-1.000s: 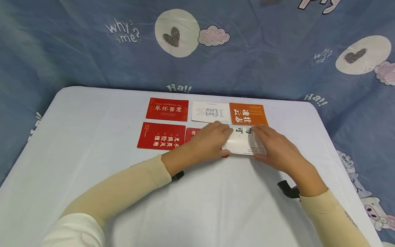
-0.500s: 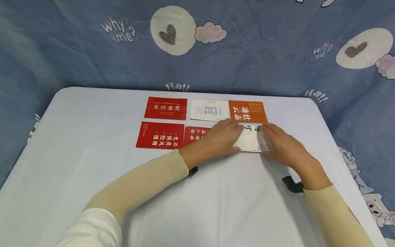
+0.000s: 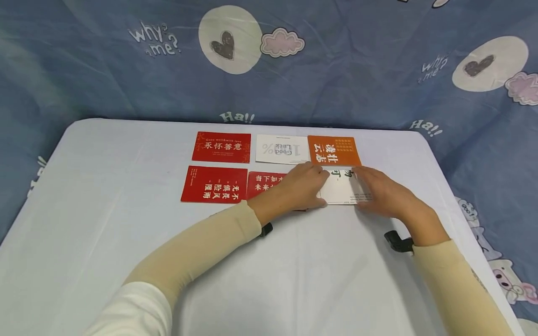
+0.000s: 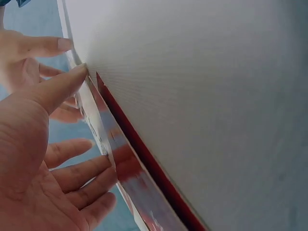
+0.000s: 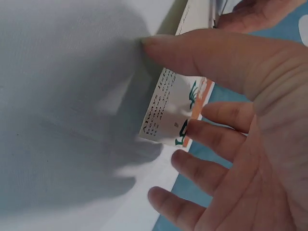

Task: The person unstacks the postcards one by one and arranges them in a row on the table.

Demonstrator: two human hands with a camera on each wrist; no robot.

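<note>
A white card with dark green characters sits below the orange card. My left hand holds its left end, thumb at the near edge and fingers at the far edge. At the right end is my right hand, slightly blurred. In the right wrist view its fingers are spread beside the white card, and its thumb reaches over the near edge. A red card with white characters lies partly hidden under my left hand and wrist.
Two more red cards, an upper one and a lower one, lie at the left. A white "Good Luck" card lies beside the orange one. A white cloth covers the table, with a blue patterned curtain behind.
Both hands have shifted right with the white card, uncovering more of the red card on the left. The white card, bowed earlier, now looks flat. My right hand's fingers have loosened.
</note>
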